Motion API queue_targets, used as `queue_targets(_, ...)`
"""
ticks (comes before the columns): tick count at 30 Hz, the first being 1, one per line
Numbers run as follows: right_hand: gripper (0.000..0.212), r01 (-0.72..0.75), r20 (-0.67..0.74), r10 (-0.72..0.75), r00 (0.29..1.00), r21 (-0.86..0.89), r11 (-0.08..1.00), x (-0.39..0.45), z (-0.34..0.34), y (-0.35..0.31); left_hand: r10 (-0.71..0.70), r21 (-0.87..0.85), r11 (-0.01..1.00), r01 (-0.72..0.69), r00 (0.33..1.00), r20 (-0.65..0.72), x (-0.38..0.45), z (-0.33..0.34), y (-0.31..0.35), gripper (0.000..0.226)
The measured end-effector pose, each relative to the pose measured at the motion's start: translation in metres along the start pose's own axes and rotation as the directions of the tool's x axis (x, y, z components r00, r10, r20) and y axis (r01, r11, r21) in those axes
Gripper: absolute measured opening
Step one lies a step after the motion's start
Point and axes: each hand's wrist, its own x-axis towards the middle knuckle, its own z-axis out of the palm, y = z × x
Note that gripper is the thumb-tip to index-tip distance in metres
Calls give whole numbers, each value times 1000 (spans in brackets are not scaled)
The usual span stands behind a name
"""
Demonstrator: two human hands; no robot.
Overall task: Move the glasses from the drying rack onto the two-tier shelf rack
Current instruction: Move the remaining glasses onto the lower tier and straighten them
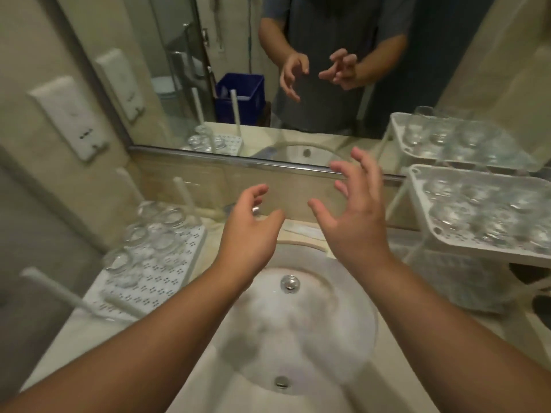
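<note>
Now both hands hang empty over the sink [301, 338], fingers spread: left hand [249, 231], right hand [354, 222]. Glasses [155, 234] wait on the drying rack [167, 278] left of them; take one low, then carry it right to the shelf rack [483, 248].

Your forearms are bare with no sleeves reaching them, and above the sink [298, 332] the mirror [238, 70] shows your grey short-sleeved shirt [334, 55].

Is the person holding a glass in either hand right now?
No. The left hand and right hand hang open above the sink, holding nothing.
</note>
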Motion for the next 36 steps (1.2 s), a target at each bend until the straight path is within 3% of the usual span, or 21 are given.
queue_targets(11,57,-52,347,35,937,39,998,-15,200,-93,-58,48,997,68,979,-197,49,-193,-58,46)
queue_targets(14,54,-5,452,7,892,-5,1000,-17,236,-106,12,242,969,45,974,-227,63,-231,-79,34)
queue_targets(16,48,20,551,1,834,-33,999,-19,258,-113,69,416,909,31,972,-225,71,-252,-96,38)
queue_targets(20,43,47,701,13,713,-66,997,-24,297,-124,25,615,783,91,984,-177,77,-281,-128,52)
queue_targets(22,40,30,722,38,691,-81,996,-30,312,-127,-23,736,670,99,993,-112,80,-286,-146,62)
queue_targets(24,39,3,731,73,679,-103,995,-37,323,-128,-97,775,619,126,992,-84,83,-286,-160,71)
queue_targets(30,38,-60,748,178,640,-181,982,-60,329,-123,-167,779,601,178,981,-95,92,-281,-187,85)
queue_targets(36,37,-117,726,251,640,-231,966,-72,321,-118,-160,772,609,185,981,-109,98,-285,-198,72)
